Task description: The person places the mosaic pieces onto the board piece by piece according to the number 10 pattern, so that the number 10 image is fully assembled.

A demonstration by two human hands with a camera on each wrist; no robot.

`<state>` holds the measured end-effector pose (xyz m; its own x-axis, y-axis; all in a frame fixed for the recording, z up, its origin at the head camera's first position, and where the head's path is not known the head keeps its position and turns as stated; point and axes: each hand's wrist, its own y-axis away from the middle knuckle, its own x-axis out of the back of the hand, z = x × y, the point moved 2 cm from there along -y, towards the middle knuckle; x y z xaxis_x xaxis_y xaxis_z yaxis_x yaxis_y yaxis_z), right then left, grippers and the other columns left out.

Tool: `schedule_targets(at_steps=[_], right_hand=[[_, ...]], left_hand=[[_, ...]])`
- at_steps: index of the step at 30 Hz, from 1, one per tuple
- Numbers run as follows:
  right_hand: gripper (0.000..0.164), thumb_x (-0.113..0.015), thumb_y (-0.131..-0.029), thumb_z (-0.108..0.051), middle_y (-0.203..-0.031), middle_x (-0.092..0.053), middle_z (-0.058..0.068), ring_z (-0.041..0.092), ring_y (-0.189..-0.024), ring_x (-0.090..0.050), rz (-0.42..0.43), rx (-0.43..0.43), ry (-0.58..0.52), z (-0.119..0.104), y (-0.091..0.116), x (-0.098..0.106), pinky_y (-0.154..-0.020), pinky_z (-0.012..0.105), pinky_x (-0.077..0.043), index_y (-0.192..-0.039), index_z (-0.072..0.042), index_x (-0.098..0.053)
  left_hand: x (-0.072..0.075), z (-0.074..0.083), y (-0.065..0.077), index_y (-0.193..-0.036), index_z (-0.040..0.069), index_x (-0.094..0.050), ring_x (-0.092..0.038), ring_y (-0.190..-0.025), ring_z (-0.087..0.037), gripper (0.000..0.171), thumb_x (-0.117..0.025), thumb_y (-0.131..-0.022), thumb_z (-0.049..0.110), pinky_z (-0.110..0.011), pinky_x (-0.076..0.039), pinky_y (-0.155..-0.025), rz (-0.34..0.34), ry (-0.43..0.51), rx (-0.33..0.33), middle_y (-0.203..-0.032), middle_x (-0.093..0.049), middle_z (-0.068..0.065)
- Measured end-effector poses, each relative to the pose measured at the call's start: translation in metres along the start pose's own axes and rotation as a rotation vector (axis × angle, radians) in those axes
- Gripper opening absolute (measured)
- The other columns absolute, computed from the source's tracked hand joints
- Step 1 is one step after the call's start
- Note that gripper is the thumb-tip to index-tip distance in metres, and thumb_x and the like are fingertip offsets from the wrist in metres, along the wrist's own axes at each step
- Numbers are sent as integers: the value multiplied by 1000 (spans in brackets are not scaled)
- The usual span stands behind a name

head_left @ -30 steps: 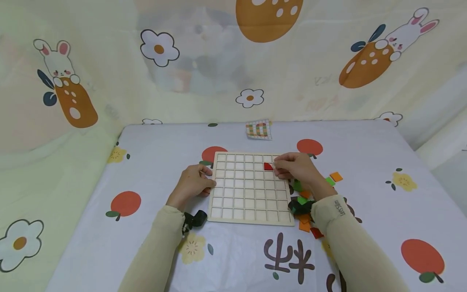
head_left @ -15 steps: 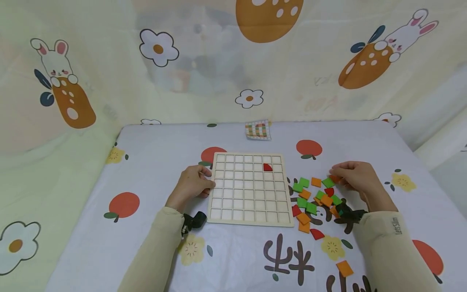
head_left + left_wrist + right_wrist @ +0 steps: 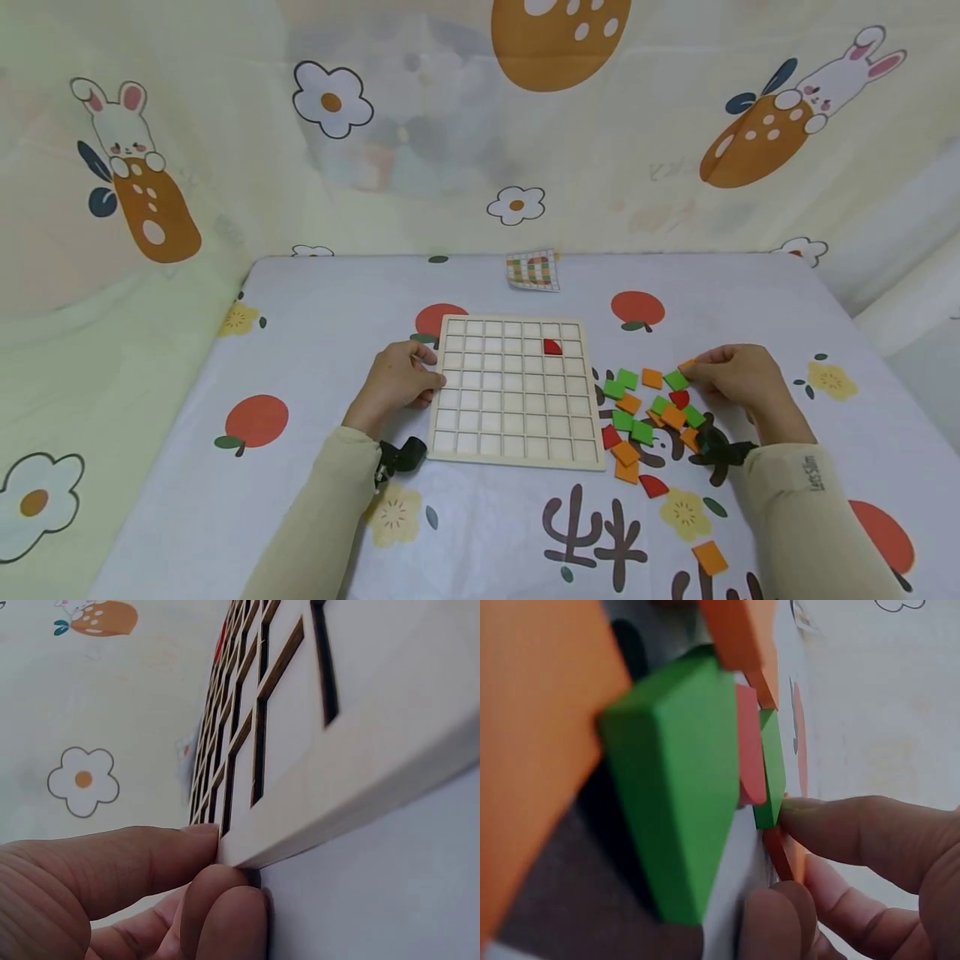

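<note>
Left hand (image 3: pixel 396 381) pinches the board (image 3: pixel 517 462) at nine o'clock; a light grip should suffice. Right hand (image 3: pixel 738 381) pinches an orange tile (image 3: pixel 686 364) beyond the board's three o'clock, best lifted straight up, sparing the green tile (image 3: pixel 677 381) at seven o'clock.

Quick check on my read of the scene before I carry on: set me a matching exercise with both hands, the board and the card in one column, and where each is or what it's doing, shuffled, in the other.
Column one
1. Left hand
2. Card
3. Board
4. Right hand

Column two
A. Touching an orange tile
B. Beyond the far edge of the grid
C. Touching the grid's left edge
D. Bearing one red piece

Pairs: 1-C, 2-B, 3-D, 4-A
</note>
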<state>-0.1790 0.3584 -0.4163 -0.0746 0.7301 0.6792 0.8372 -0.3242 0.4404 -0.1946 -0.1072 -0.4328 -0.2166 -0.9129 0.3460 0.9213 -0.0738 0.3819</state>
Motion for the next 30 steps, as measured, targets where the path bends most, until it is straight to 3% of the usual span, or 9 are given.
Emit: schedule_targets(at_steps=[8, 13, 16, 22, 26, 30], right_hand=[[41, -72, -98, -28, -92, -70, 4, 25, -88, -63, 39, 65, -64, -1, 1, 1, -68, 23, -55, -127, 0, -63], [41, -67, -102, -23, -113, -69, 15, 12, -79, -70, 49, 120, -132, -9, 2, 0, -70, 18, -60, -133, 3, -61], [42, -65, -104, -21, -116, -67, 14, 7, -77, -71, 4, 164, -190, -19, 3, -4, -74, 20, -62, -136, 5, -58], [39, -64, -105, -18, -91, -68, -6, 8, -79, -73, -161, 250, -325, -44, 3, -19, -79, 25, -63, -133, 9, -57], [34, -65, -103, -16, -89, -70, -4, 10, -79, -73, -256, 247, -395, -57, 0, -33, -80, 27, -63, -128, 8, -60], [35, -67, -102, -16, -88, -72, -3, 11, -79, -72, -306, 244, -386, -68, -5, -45, -79, 27, -63, -128, 7, -61]], left_hand=[[-1, 2, -1, -110, 3, -65, -69, -64, -19, 29, -82, -86, 3, -29, -62, -58, 6, 0, -7, -91, -64, -12], [-2, 1, -1, -111, 2, -65, -69, -63, -19, 29, -82, -86, 2, -29, -62, -58, -2, 4, -9, -89, -64, -12], [-3, 0, 0, -111, 2, -65, -69, -63, -19, 29, -81, -87, 2, -29, -62, -58, -7, 11, -11, -88, -64, -12], [-3, 0, 0, -112, 2, -65, -69, -62, -18, 30, -81, -87, 3, -28, -61, -58, -16, 14, -20, -88, -65, -12], [-4, -1, 0, -113, 2, -65, -69, -63, -19, 30, -81, -87, 3, -29, -62, -58, -27, 22, -21, -88, -66, -12], [-5, -3, -1, -113, 2, -65, -69, -64, -19, 30, -81, -87, 3, -30, -62, -59, -39, 33, -18, -88, -66, -12]])
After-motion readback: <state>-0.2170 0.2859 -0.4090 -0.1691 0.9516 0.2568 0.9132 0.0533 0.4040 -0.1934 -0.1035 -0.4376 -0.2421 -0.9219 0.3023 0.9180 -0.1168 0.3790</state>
